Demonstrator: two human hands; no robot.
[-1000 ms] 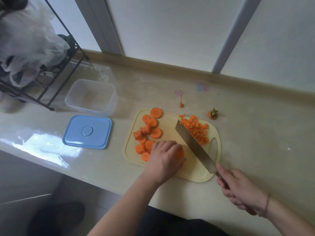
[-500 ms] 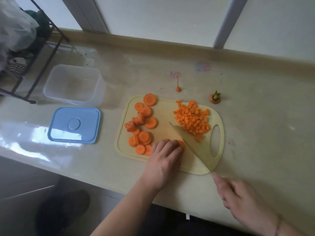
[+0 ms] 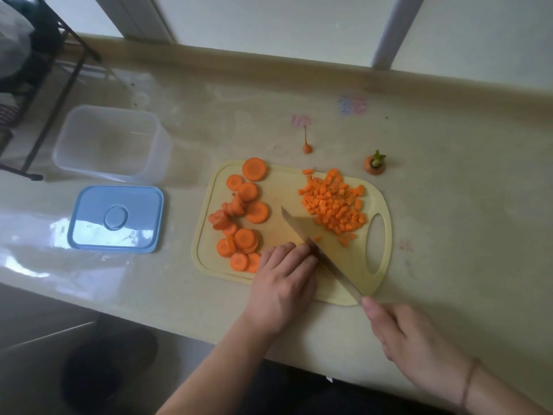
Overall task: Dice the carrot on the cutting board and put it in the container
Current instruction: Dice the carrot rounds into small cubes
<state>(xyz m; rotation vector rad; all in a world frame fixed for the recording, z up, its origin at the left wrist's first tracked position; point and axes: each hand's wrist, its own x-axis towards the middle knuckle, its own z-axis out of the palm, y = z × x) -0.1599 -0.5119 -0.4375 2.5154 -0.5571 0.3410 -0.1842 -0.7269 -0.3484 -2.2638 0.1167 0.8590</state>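
Mid-dicing. Left hand point(image 3: 285, 277) sits knuckles-up on the near part of the board point(image 3: 344, 289), fingers curled down over whatever is being cut; the piece itself is hidden under the fingers, so what exactly it pins cannot be told. Right hand point(image 3: 410, 345) is wrapped round the knife point(image 3: 317, 253) handle at the near right, off the board edge. Handle is covered by the hand.

Key relation: blade runs diagonally, tip far-left toward board centre, heel near-right toward the right hand. Blade lies just beside the left fingertips, on their right side, touching or almost touching the knuckles. So the cut line is immediately right of the holding hand; next chop probably needs the left hand to creep leftward, away from the edge.

Carrot status: slices point(image 3: 239, 217), uncut rounds, are piled on the left half of the board, just left of the left hand, which is the nearer hand to feed them. Dice point(image 3: 335, 205) heaped on the far-right part, beyond the blade, by the board's handle hole. A few stray bits near the blade.

Container point(image 3: 110, 142) is open, well left of the board, nothing orange visible in it; lid point(image 3: 115, 218) lies flat in front of it. Carrot top point(image 3: 374, 166) and tail point(image 3: 307, 145) sit on the counter point(image 3: 463, 205) past the board.

Judgement: roughly half diced, transfer not started.
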